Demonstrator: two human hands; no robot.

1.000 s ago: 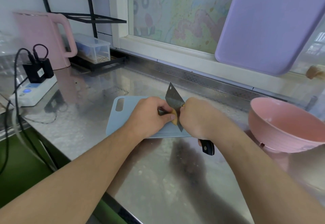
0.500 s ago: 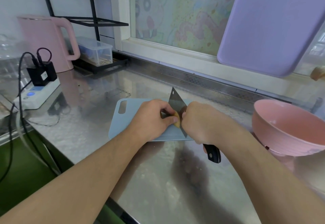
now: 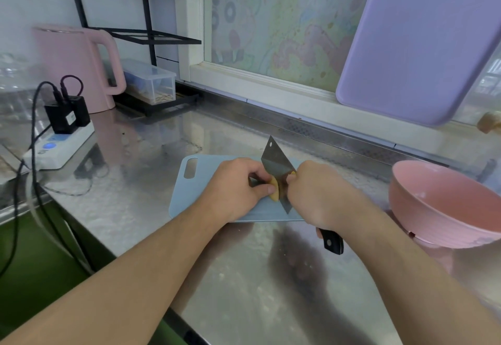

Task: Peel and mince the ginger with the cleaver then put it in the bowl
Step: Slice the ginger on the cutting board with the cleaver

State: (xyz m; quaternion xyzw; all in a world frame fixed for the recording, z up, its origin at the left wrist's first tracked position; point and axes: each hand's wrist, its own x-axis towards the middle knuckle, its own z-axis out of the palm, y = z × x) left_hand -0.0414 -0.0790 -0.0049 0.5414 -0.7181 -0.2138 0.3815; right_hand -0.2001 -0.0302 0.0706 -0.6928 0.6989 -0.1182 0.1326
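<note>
Vs. the frame 0.5 s earlier, little is changed: the same grips are kept by both hands, and the cleaver (image 3: 276,167) blade is seen tipped slightly more upright, tip pointing up and away. The ginger (image 3: 275,190), a small yellowish-tan knob w/ pale cut flesh, is pinched by the left hand (image 3: 235,187) between thumb and curled fingers, just above the cutting board (image 3: 187,193). The blade is a dull grey steel rectangle w/ a small hole near its top corner; its flat is laid against the ginger. The black riveted handle is gripped by the right hand (image 3: 317,195), fingers wrapped round close to the blade, handle end protruding below the wrist. The board is thin, pale blue plastic w/ rounded corners and an oval slot, laid on the reflective stainless surface (image 3: 244,277). A glossy pink bowl (image 3: 444,209) is seen at right, apart from the board. Both forearms are extended from the bottom edge, wrists angled inward so the knuckles nearly meet over the board.
</note>
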